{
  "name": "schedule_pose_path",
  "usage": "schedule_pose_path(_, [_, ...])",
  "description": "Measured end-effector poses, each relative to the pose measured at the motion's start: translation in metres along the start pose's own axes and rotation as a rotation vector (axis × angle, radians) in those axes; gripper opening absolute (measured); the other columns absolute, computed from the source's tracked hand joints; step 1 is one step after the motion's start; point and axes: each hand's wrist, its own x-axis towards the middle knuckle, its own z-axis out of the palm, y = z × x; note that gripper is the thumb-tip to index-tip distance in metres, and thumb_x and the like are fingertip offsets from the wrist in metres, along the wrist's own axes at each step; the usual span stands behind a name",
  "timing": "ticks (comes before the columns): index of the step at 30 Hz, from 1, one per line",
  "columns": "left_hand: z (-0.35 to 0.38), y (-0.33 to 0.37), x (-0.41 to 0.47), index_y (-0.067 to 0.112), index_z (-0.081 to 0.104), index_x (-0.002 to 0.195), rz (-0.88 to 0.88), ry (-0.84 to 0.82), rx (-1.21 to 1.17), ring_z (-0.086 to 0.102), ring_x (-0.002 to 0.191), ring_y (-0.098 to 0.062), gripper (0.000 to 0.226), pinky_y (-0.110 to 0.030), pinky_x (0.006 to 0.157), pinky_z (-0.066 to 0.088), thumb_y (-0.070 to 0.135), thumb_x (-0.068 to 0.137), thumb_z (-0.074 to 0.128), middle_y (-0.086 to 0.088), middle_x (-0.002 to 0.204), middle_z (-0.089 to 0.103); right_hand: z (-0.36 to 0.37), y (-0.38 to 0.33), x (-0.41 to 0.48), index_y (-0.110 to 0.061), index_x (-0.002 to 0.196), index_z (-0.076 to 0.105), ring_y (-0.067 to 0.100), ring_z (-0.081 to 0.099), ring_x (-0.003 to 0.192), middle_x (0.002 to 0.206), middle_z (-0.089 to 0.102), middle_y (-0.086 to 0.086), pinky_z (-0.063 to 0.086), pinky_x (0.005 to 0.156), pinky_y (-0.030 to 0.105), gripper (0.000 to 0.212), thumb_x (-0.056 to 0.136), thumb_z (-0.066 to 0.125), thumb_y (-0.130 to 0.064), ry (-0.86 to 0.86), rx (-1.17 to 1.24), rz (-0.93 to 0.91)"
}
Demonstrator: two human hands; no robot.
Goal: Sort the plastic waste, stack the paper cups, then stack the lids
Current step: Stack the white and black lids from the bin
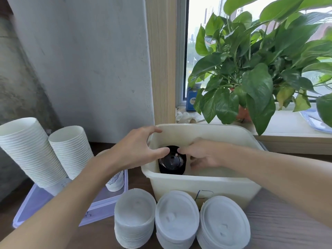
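Observation:
A cream plastic bin [203,184] stands on the table, and a stack of black lids [172,163] sits in its left corner. My left hand [136,150] hovers over the bin's left rim, fingers spread, thumb near the top black lid. My right hand [203,155] reaches inside the bin beside the black stack, its fingers blurred and low in the bin; whether it holds anything is hidden. Three stacks of white lids [181,220] stand in front of the bin. Two tall stacks of white paper cups [48,151] lean at the left.
A clear lilac tray [100,203] under my left forearm holds the cup stacks and a printed cup [115,182]. A leafy potted plant [251,78] and a blue box [192,99] sit on the windowsill behind the bin. A grey wall rises at the left.

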Motion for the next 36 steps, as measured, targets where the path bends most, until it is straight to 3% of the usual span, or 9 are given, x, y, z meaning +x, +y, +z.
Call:
schedule_pose_path(2, [0.0,0.006,-0.005,0.033,0.052,0.139,0.024,0.014,0.009,0.05,0.12,-0.008,0.058,-0.026,0.096,0.04,0.052,0.086,0.068,0.01,0.14,0.055,-0.009,-0.004,-0.023,-0.011,0.114,0.052,0.024,0.058,0.099,0.104,0.055,0.006,0.056,0.083,0.035,0.035,0.088,0.069,-0.027,0.064,-0.05,-0.059])
schedule_pose_path(6, [-0.001,0.027,-0.028,0.03,0.06,0.13,0.177,0.089,0.032,0.051,0.125,-0.008,0.056,-0.031,0.106,0.041,0.057,0.081,0.059,0.013,0.134,0.058,-0.025,0.001,-0.094,-0.014,0.114,0.059,0.019,0.058,0.088,0.104,0.06,0.002,0.049,0.07,0.028,0.027,0.09,0.064,-0.025,0.192,-0.172,-0.327])
schedule_pose_path(9, [0.007,0.049,-0.055,0.032,0.063,0.125,0.325,0.066,-0.016,0.051,0.12,0.004,0.047,-0.015,0.104,0.038,0.053,0.083,0.06,0.018,0.127,0.061,-0.032,0.028,-0.155,-0.016,0.103,0.064,0.009,0.06,0.082,0.095,0.065,-0.002,0.049,0.071,0.019,0.013,0.091,0.064,-0.021,0.31,-0.244,-0.59])
schedule_pose_path(11, [0.018,0.06,-0.074,0.032,0.063,0.124,0.396,-0.001,-0.014,0.05,0.12,0.007,0.045,-0.013,0.102,0.038,0.053,0.084,0.061,0.021,0.125,0.06,-0.032,0.058,-0.187,-0.025,0.1,0.062,-0.001,0.055,0.078,0.092,0.062,-0.011,0.043,0.067,0.011,0.012,0.089,0.065,-0.022,0.323,-0.249,-0.673])
schedule_pose_path(16, [0.042,0.061,-0.106,0.031,0.063,0.129,0.497,-0.008,0.232,0.044,0.132,-0.013,0.056,-0.041,0.11,0.036,0.062,0.082,0.055,0.005,0.139,0.052,-0.009,0.14,-0.206,-0.051,0.122,0.04,-0.009,0.042,0.114,0.121,0.042,-0.023,0.038,0.089,0.015,0.06,0.076,0.077,-0.039,0.362,-0.172,-0.614])
schedule_pose_path(20, [0.043,0.059,-0.115,0.038,0.055,0.137,0.477,0.02,0.399,0.031,0.147,-0.028,0.064,-0.053,0.118,0.023,0.068,0.08,0.05,-0.005,0.155,0.041,0.023,0.168,-0.191,-0.061,0.126,0.027,-0.017,0.032,0.119,0.131,0.033,-0.025,0.03,0.095,0.005,0.085,0.068,0.084,-0.037,0.297,-0.147,-0.646])
schedule_pose_path(23, [0.042,0.055,-0.116,0.045,0.042,0.143,0.398,-0.064,0.411,0.031,0.147,-0.023,0.069,-0.052,0.117,0.022,0.071,0.079,0.045,-0.002,0.159,0.035,0.043,0.172,-0.178,-0.063,0.125,0.024,-0.008,0.035,0.115,0.131,0.034,-0.02,0.032,0.088,0.007,0.088,0.068,0.085,-0.035,0.376,-0.141,-0.663])
schedule_pose_path(28, [0.043,0.052,-0.115,0.044,0.04,0.145,0.387,-0.07,0.408,0.03,0.146,-0.021,0.073,-0.047,0.118,0.021,0.07,0.077,0.044,0.001,0.159,0.034,0.054,0.182,-0.156,-0.044,0.13,0.031,0.003,0.041,0.11,0.127,0.041,-0.014,0.034,0.088,0.022,0.081,0.07,0.084,-0.03,0.506,-0.158,-0.66])
schedule_pose_path(36, [0.041,0.051,-0.112,0.044,0.039,0.146,0.384,-0.077,0.357,0.03,0.146,-0.017,0.074,-0.048,0.119,0.021,0.071,0.077,0.041,0.004,0.158,0.036,0.043,0.181,-0.163,-0.034,0.125,0.038,-0.002,0.039,0.103,0.12,0.044,-0.013,0.034,0.083,0.014,0.073,0.068,0.085,-0.026,0.578,-0.089,-0.686])
